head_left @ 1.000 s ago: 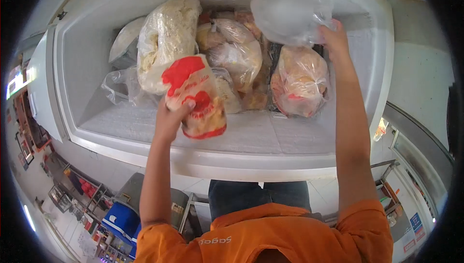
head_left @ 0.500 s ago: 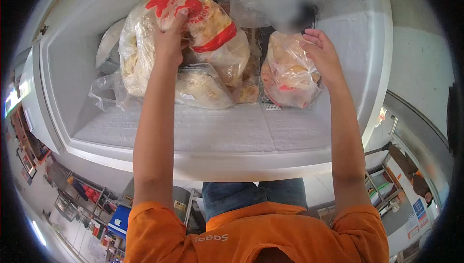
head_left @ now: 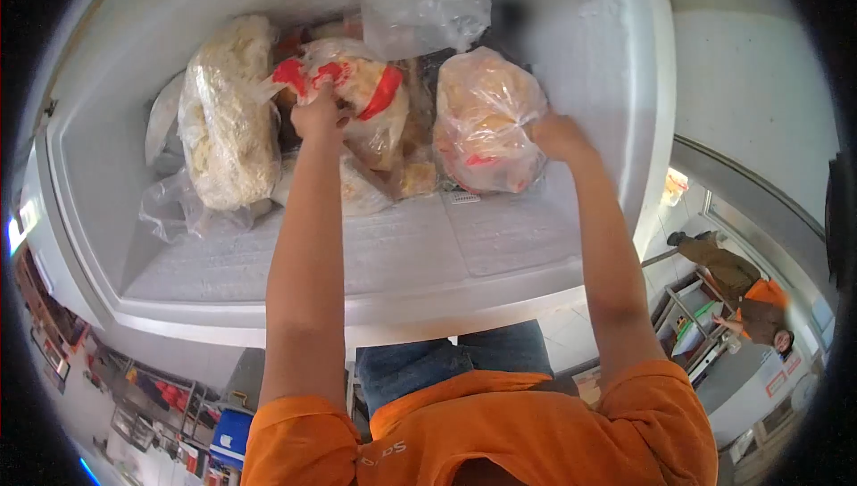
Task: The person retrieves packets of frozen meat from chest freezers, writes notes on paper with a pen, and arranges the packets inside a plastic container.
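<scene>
Inside a white chest freezer, my left hand is closed on the top of a red-printed bag, which lies among the other bags at the middle. My right hand grips the gathered right side of a clear bag of pinkish-orange food; its fingertips are partly hidden by the plastic. Left of my left hand lies a long clear bag of pale food. A smaller pale bag sits below the printed one. Behind them is a clear plastic bag.
An empty-looking clear bag lies at the freezer's left. Beyond the freezer's near rim, a person is at the lower right beside a metal rack. A blue cooler stands at the lower left.
The red-printed bag has moved away from me and down among the other bags. My right hand has let go of the clear plastic bag and taken hold of the pinkish-orange food bag.
</scene>
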